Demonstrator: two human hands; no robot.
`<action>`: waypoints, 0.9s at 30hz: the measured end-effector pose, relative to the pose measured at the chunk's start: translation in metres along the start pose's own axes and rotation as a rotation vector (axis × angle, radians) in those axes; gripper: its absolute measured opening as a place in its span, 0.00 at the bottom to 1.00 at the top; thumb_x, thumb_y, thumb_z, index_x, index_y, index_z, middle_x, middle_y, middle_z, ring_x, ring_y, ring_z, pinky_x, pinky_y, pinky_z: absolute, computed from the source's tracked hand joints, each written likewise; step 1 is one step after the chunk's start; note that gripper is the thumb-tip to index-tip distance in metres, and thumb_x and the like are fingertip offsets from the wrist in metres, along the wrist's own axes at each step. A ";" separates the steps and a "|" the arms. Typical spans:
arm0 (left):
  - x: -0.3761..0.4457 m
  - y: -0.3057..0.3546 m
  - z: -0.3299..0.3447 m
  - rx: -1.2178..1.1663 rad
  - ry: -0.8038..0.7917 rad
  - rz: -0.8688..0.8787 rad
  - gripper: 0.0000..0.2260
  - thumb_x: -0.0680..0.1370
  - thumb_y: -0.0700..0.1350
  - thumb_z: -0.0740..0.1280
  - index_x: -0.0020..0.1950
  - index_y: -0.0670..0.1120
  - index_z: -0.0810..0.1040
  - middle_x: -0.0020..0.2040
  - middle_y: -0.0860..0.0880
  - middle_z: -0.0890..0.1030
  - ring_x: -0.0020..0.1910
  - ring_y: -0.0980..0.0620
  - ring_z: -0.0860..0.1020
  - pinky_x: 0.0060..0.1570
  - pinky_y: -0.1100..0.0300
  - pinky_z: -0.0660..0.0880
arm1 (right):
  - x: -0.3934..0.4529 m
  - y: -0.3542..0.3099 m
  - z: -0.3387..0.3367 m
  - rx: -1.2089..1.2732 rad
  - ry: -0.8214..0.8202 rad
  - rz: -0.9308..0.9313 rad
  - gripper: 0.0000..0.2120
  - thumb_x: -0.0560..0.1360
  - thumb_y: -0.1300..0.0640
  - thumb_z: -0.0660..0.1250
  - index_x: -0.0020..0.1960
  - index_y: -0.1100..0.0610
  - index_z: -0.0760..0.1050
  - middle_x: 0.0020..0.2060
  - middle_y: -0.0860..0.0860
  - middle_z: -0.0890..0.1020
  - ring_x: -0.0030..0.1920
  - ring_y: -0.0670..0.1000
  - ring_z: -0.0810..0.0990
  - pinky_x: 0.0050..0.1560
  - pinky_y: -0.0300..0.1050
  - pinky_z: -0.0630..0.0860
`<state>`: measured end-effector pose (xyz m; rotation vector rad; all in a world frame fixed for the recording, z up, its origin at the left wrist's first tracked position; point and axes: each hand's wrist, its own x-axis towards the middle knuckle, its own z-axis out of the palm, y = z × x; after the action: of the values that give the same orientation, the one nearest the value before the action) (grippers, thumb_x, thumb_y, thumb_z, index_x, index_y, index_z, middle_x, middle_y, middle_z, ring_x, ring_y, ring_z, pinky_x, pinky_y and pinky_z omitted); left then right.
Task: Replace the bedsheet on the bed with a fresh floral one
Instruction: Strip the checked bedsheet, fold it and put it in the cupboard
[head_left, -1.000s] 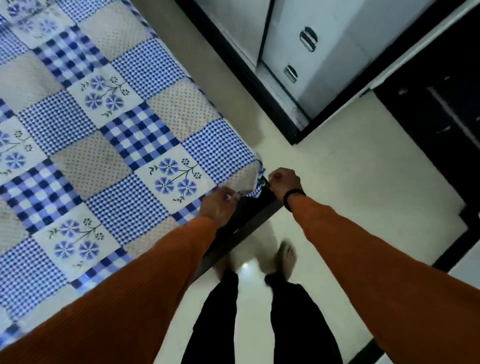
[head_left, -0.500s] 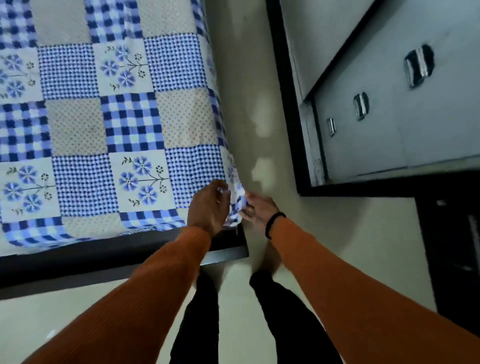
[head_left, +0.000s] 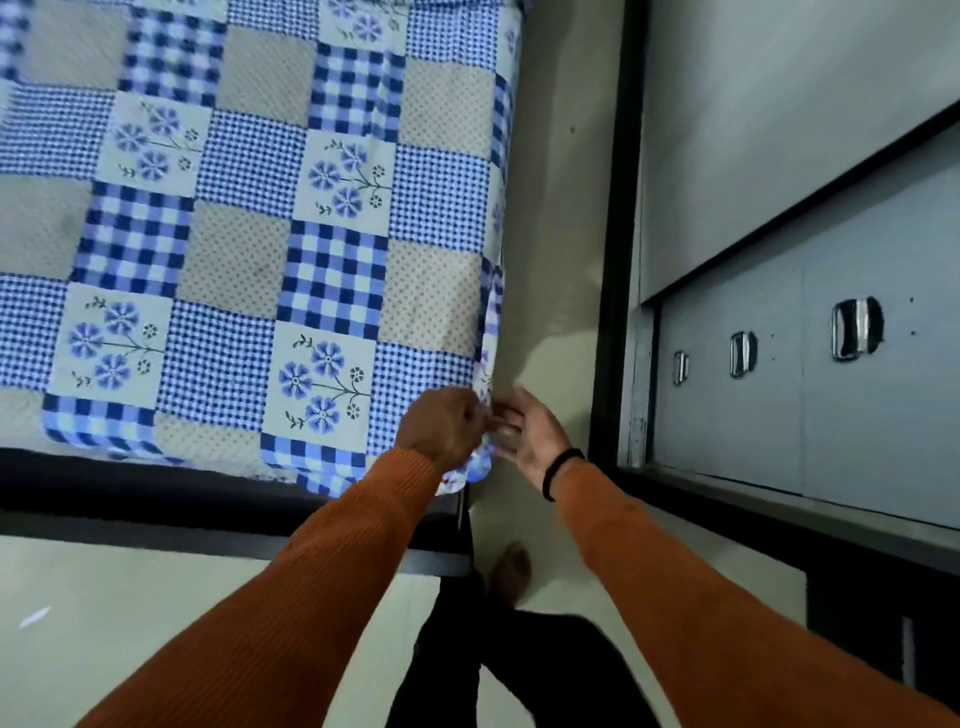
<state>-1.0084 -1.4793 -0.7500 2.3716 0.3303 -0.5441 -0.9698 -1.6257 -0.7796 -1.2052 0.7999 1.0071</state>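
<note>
A blue-and-white patchwork bedsheet (head_left: 249, 234) with flower squares and checks lies spread flat over the bed, filling the upper left. My left hand (head_left: 441, 423) is closed on the sheet's near right corner, where the cloth bunches and hangs over the edge. My right hand (head_left: 524, 428) is right beside that corner with its fingers spread, fingertips at the cloth; I cannot tell whether they touch it. Both arms wear orange sleeves, and a black band circles the right wrist.
The dark bed frame (head_left: 156, 499) runs along the near edge. A grey wardrobe (head_left: 831, 364) with metal handles and a black frame stands to the right, leaving a narrow strip of pale floor (head_left: 561, 234) beside the bed. My legs and a bare foot are below.
The view has swung so the bed corner lies straight ahead. My right hand has opened from a closed grip at the corner; my left hand stays closed on the cloth.
</note>
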 end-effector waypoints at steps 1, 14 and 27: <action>-0.004 -0.001 -0.006 0.027 -0.031 0.019 0.19 0.81 0.53 0.66 0.33 0.50 0.66 0.38 0.39 0.81 0.41 0.38 0.80 0.37 0.56 0.63 | 0.009 -0.013 0.005 0.074 -0.012 0.021 0.21 0.82 0.40 0.59 0.56 0.57 0.78 0.45 0.53 0.81 0.43 0.52 0.78 0.47 0.49 0.75; 0.082 0.022 -0.029 0.244 -0.760 -0.100 0.16 0.76 0.60 0.71 0.54 0.48 0.85 0.55 0.43 0.84 0.57 0.43 0.82 0.57 0.50 0.79 | 0.112 -0.207 0.050 0.236 0.001 -0.029 0.13 0.83 0.49 0.64 0.52 0.58 0.82 0.42 0.55 0.86 0.44 0.55 0.84 0.53 0.53 0.80; 0.349 0.072 -0.122 0.172 -0.117 -0.104 0.11 0.81 0.54 0.66 0.55 0.49 0.82 0.52 0.42 0.85 0.52 0.40 0.82 0.51 0.52 0.78 | 0.239 -0.290 0.039 -0.100 0.070 0.247 0.10 0.81 0.60 0.66 0.40 0.57 0.75 0.35 0.54 0.77 0.31 0.51 0.75 0.31 0.43 0.74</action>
<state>-0.6386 -1.4199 -0.7883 2.4844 0.3689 -0.7848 -0.6135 -1.5580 -0.8846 -1.2529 0.9811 1.2235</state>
